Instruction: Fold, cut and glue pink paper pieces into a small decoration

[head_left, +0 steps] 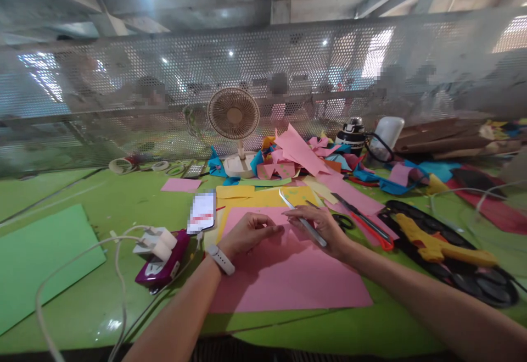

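Over a large pink paper sheet (296,290), my two hands are close together. My right hand (319,227) is closed on slim silver tweezers (302,219), their pointed end toward the upper left. My left hand (253,234), with a white watch band at the wrist, is pinched shut at thumb and forefinger. Whatever lies in that pinch blends with the pink below and is too small to make out. Yellow paper (275,196) lies under the far edge of the pink sheet.
Left are a phone (201,212), a purple power strip (162,266) with cables and a green sheet (49,263). A fan (234,113) and paper scraps (300,150) stand behind. Right are a black-and-red cutter (362,219) and a yellow glue gun (440,244) on a black tray (508,290).
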Tool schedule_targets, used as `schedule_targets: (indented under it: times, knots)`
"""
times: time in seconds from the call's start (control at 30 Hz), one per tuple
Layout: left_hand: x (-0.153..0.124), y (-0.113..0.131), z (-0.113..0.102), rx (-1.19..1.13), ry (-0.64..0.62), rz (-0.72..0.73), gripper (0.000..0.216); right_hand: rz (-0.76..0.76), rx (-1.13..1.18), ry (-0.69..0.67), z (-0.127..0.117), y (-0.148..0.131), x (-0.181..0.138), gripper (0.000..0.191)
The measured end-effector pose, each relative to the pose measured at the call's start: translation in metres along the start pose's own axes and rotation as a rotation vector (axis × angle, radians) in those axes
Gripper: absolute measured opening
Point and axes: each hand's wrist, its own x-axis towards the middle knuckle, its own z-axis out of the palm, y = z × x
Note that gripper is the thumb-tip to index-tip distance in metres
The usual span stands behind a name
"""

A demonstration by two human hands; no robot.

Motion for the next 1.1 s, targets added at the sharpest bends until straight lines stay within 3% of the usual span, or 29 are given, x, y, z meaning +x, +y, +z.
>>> schedule_targets:
  times: [0.3, 0.57, 0.67, 0.83, 0.97, 1.1]
  knots:
    - [0.001, 0.002, -0.001, 0.0, -0.044, 0.011, 0.044, 0.028, 0.03, 0.003, -0.001, -0.001, 0.002, 0.023]
    - [0.002, -0.004, -0.001, -0.08, -0.049, 0.015, 0.037, 0.165, 0.067, 0.027, -0.006, 0.001, 0.005, 0.027]
    - [0.002, -0.005, 0.001, -0.108, -0.042, 0.047, 0.034, 0.118, 0.05, 0.018, -0.008, 0.002, 0.006, 0.027]
    - [0.005, -0.012, -0.005, -0.222, -0.026, 0.036, 0.031, -0.041, -0.225, -0.034, -0.03, 0.012, 0.012, 0.033]
    - [0.004, -0.014, -0.011, -0.303, 0.013, 0.034, 0.028, -0.051, -0.48, -0.172, -0.043, 0.029, 0.016, 0.033]
    - [0.003, -0.012, -0.013, -0.308, -0.039, 0.004, 0.03, -0.034, -0.651, -0.309, -0.043, 0.04, 0.015, 0.038]
